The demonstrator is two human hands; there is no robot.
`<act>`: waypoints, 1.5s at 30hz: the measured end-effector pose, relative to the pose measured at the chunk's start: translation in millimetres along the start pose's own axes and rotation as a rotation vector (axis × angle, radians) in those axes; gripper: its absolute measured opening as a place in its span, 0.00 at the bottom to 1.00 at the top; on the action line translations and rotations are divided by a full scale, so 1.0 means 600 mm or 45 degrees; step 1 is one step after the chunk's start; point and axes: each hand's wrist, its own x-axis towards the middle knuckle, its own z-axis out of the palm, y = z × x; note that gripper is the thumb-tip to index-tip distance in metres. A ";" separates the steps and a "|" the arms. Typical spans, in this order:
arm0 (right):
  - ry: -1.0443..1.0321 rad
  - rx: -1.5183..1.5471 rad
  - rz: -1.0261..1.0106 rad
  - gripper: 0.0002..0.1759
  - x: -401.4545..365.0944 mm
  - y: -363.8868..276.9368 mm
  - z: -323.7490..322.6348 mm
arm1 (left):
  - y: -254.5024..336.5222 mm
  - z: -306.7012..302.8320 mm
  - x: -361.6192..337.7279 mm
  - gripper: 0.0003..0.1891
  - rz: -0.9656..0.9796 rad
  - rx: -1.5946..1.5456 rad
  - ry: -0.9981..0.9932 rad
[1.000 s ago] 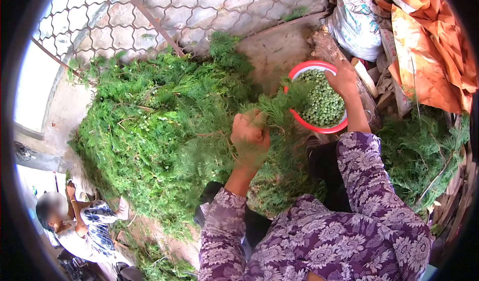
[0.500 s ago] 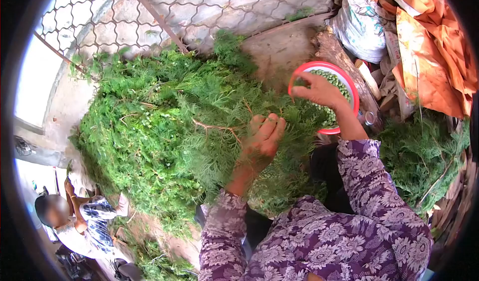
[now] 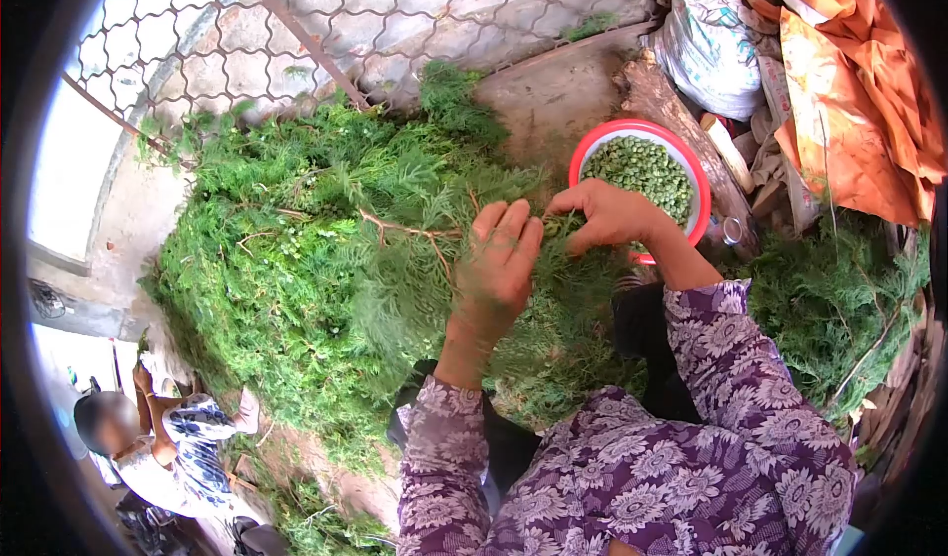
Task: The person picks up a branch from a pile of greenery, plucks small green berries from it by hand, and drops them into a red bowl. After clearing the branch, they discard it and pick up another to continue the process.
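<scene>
My left hand (image 3: 499, 265) is closed around a leafy evergreen branch (image 3: 410, 228), whose bare brown twig sticks out to the left and whose feathery green sprays hang below. Just right of it, my right hand (image 3: 620, 218) has its thumb and index finger bent together at the foliage by the left fingertips. What lies between those two fingers is too small to make out. Behind the right hand stands a round tub (image 3: 703, 176) with a red rim and white inside, holding many small green cones (image 3: 642, 173). The right forearm covers its lower edge.
A big heap of cut greenery (image 3: 286, 289) fills the left, against a wire mesh fence (image 3: 415, 23). More branches (image 3: 820, 299) lie at right. A log (image 3: 681, 102), a white sack (image 3: 713, 52) and orange cloth (image 3: 839, 92) border the tub. Another person (image 3: 188, 447) sits at lower left.
My right hand has come from over the tub down and left to the branch beside my left hand. My left hand, still gripping the branch, has shifted slightly left.
</scene>
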 end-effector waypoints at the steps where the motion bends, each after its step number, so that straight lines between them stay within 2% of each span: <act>1: 0.129 0.075 -0.075 0.20 0.001 0.005 0.003 | -0.001 -0.002 0.004 0.20 -0.023 0.020 -0.008; 4: 0.286 0.142 -0.009 0.16 -0.002 0.001 -0.001 | -0.003 0.009 0.003 0.20 -0.090 -0.007 -0.027; 8: 0.479 0.159 -0.060 0.14 0.004 0.033 -0.001 | 0.021 0.015 0.005 0.20 -0.029 0.028 -0.011; 10: 0.704 -0.025 -0.100 0.12 0.006 0.045 -0.003 | 0.035 0.017 0.003 0.18 -0.027 -0.068 -0.026; 12: 0.782 -0.042 -0.047 0.12 0.004 0.049 -0.002 | 0.042 0.018 0.000 0.15 -0.079 -0.104 0.001; 14: 0.856 -0.063 0.002 0.12 0.004 0.043 0.002 | 0.035 0.035 -0.019 0.14 -0.513 -0.459 0.110; 15: 0.872 0.009 -0.064 0.12 0.003 0.035 0.006 | 0.026 0.046 -0.023 0.11 -0.616 -0.522 0.182; 16: 0.885 0.081 -0.130 0.13 0.004 0.028 0.011 | 0.019 0.053 -0.029 0.11 -0.614 -0.521 0.184; 18: 0.860 0.056 -0.164 0.13 0.010 0.025 0.023 | 0.004 0.062 -0.033 0.12 -1.464 -1.393 0.175; 19: 0.834 0.033 -0.197 0.14 0.013 0.024 0.029 | -0.005 0.066 -0.029 0.18 -1.590 -1.515 0.276; 20: 0.831 0.034 -0.195 0.14 0.015 0.021 0.033 | -0.011 0.066 -0.027 0.18 -1.594 -1.515 0.277; 22: 0.808 0.007 -0.293 0.15 0.018 0.009 0.042 | -0.017 0.057 -0.021 0.21 -1.797 -1.611 0.357; 24: 0.774 0.024 -0.245 0.15 0.015 -0.006 0.050 | -0.020 0.067 -0.025 0.23 -1.751 -1.603 0.378; 26: 0.718 0.110 -0.254 0.15 0.014 -0.011 0.056 | -0.020 0.074 -0.028 0.24 -1.782 -1.485 0.506; 29: 0.720 0.087 -0.327 0.14 0.017 -0.002 0.061 | -0.022 0.068 -0.023 0.25 -1.731 -1.568 0.648; 30: 0.720 0.088 -0.326 0.14 0.016 -0.002 0.060 | -0.020 0.062 -0.017 0.25 -1.733 -1.568 0.647; 32: 0.585 -0.047 -0.335 0.16 0.015 -0.003 0.058 | -0.016 0.050 -0.006 0.23 -1.626 -2.047 0.667; 35: 0.535 -0.121 -0.375 0.16 0.016 -0.005 0.062 | -0.019 0.052 -0.016 0.18 -1.727 -2.168 0.555; 39: 0.515 -0.198 -0.317 0.18 0.016 -0.003 0.060 | -0.026 0.044 -0.019 0.15 -1.758 -2.270 0.551; 41: 0.720 -0.308 -0.466 0.21 0.017 0.007 0.062 | -0.028 0.040 -0.020 0.15 -1.673 -2.062 0.542; 42: 0.716 -0.307 -0.469 0.21 0.013 0.002 0.058 | -0.028 0.040 -0.020 0.15 -1.675 -2.059 0.548; 44: 0.739 0.202 -0.208 0.25 0.003 -0.011 0.042 | -0.028 0.040 -0.020 0.15 -1.641 -1.929 0.544; 45: 0.774 0.379 -0.196 0.24 0.002 -0.013 0.038 | -0.024 0.038 -0.017 0.15 -1.643 -1.929 0.545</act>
